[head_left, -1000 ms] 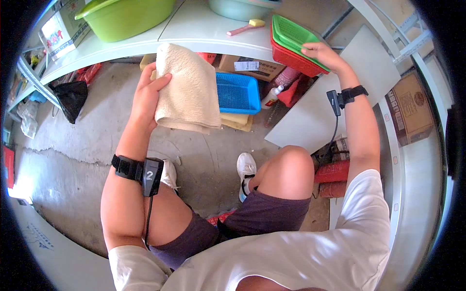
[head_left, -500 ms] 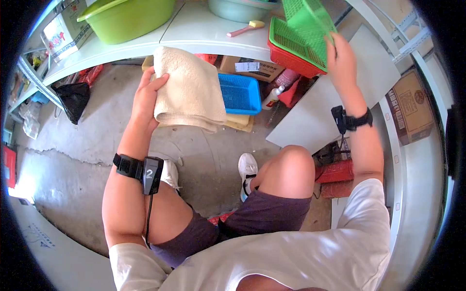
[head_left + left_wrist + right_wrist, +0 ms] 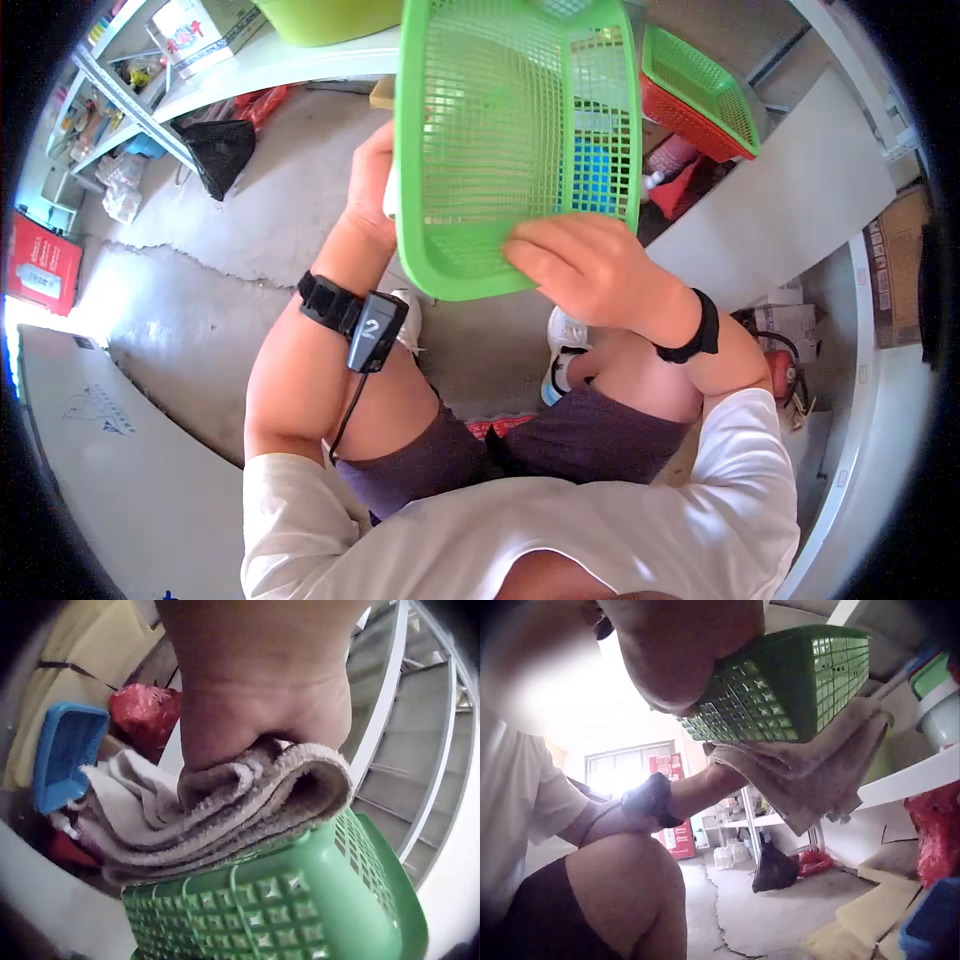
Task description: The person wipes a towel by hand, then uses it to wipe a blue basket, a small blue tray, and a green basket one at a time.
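Observation:
My right hand (image 3: 585, 265) grips the near rim of a green plastic mesh basket (image 3: 455, 265), which is tilted so its inside faces me. My left hand (image 3: 262, 724) holds a folded beige towel (image 3: 225, 817) that lies against the underside of the basket. In the head view, the basket hides most of the towel and the fingers of the left hand. The right wrist view shows the towel's loose folds hanging below the basket wall (image 3: 840, 675).
Another green basket (image 3: 700, 75) sits in a red one (image 3: 690, 120) at the shelf's right. A blue basket (image 3: 71, 757) stands below the shelf. A light green basin (image 3: 330, 20) is on the shelf, and a white board (image 3: 790, 170) leans at the right.
My right hand has lifted the top green basket off the stack and brought it left, over the towel. The left hand keeps hold of the towel. The head view has turned rightward.

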`<state>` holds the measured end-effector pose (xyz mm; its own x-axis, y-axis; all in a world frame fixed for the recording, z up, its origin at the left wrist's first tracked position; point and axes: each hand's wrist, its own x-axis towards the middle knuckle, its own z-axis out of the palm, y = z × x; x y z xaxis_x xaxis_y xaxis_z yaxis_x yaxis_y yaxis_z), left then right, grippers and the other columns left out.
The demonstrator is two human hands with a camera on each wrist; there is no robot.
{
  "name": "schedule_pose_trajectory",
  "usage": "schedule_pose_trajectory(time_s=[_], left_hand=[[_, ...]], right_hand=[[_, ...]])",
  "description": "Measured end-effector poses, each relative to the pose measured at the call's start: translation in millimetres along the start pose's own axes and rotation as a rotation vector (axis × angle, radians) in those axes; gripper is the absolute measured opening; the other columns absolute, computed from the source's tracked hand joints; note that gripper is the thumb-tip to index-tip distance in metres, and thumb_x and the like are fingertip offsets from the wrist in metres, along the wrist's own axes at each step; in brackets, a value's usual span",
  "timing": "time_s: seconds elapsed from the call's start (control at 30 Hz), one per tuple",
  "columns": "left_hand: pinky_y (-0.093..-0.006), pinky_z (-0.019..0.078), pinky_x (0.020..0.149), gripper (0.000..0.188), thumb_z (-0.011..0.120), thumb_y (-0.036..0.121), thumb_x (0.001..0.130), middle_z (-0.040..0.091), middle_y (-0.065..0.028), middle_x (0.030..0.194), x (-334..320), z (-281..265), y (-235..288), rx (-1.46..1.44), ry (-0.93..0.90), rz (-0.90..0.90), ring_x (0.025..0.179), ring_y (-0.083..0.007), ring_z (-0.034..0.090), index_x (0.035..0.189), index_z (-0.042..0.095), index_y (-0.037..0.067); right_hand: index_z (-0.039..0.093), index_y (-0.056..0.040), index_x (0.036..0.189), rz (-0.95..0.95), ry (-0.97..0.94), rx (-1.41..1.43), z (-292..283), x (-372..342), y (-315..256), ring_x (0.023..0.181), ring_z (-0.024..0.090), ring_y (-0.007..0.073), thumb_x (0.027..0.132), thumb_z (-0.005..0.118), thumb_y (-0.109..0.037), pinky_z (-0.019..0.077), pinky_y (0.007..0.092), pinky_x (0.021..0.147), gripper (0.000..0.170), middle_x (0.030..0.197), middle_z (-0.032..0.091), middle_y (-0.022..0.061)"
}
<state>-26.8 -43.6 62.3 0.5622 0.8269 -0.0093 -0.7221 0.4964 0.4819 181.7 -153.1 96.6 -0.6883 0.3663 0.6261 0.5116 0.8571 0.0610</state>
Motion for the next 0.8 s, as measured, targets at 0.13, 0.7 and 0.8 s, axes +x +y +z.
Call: schedule_pose_trajectory(time_s=[0.13, 0.7, 0.8], left_hand=[[-0.0379, 0.0529, 0.088, 0.038, 0.043, 0.015, 0.097, 0.058, -0.0087, 0.118, 4, -8, -2, 0.133, 0.048, -0.049, 0.103, -0.0216, 0.060, 0.135, 0.044, 0.012], [-0.0350, 0.0555, 0.085, 0.036, 0.053, 0.019, 0.096, 0.062, -0.0126, 0.114, 2, 10, -17, 0.785, 0.091, -0.046, 0.097, -0.0212, 0.064, 0.127, 0.052, -0.001], [-0.0347, 0.0557, 0.085, 0.036, 0.054, 0.019, 0.096, 0.063, -0.0131, 0.114, 6, 3, -25, 0.620, 0.060, -0.125, 0.097, -0.0214, 0.064, 0.126, 0.053, -0.002]], right_hand=[[0.062, -0.0016, 0.102, 0.107, -0.006, 0.115, 9, -16, 7, 0.077, 0.067, 0.0284, 0.067, 0.067, -0.009, 0.0540, 0.0361, 0.062, 0.036, 0.096, 0.066, 0.0123], [0.062, -0.0063, 0.100, 0.077, 0.066, 0.184, 15, -28, 13, 0.070, 0.065, 0.0217, 0.075, 0.063, -0.011, 0.0533, 0.0338, 0.059, 0.026, 0.095, 0.064, 0.0082], [0.063, -0.0062, 0.100, 0.171, 0.072, 0.191, 17, -32, 21, 0.071, 0.065, 0.0223, 0.074, 0.063, -0.010, 0.0531, 0.0337, 0.060, 0.026, 0.094, 0.064, 0.0084]])
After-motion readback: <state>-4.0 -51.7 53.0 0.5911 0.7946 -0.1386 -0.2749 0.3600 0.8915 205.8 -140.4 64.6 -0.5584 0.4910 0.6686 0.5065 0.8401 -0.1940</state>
